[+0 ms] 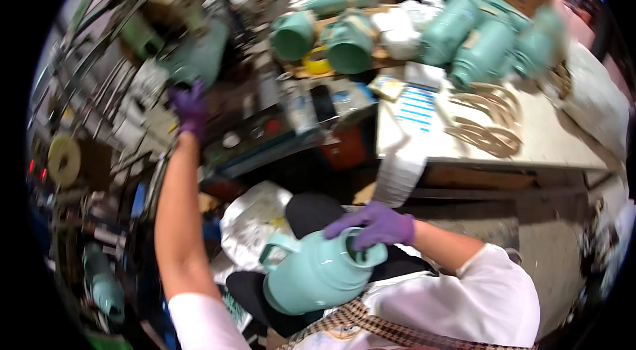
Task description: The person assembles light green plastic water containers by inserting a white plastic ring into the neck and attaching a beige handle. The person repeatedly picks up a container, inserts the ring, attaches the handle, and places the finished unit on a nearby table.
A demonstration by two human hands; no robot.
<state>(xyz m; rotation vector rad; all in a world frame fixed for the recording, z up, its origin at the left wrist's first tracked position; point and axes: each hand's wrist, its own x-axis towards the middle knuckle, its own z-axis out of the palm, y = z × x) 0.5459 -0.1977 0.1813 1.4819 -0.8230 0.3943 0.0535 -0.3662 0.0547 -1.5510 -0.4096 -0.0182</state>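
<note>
Lying aslant on the person's lap (248, 294), a mint-green jug (318, 274) is pointing its mouth rightward, probably because the lap is steadying its body. Beyond, a white table (563, 148) is bearing more green jugs (487, 49), several lying on their sides, perhaps to keep them within reach. Leftward, a cluttered machine (248, 141) is standing near a blurred green vessel (207, 52). Beside the lap, a white plastic bag (245, 227) is sagging, its contents not showing clearly. Purple-gloved, the right hand (381, 225) is clamping the lap jug's rim, fingers dipping into the shadowed opening. The left hand (190, 108), likewise gloved, is meeting the vessel's lower edge; whether it is gripping, I cannot tell.
</note>
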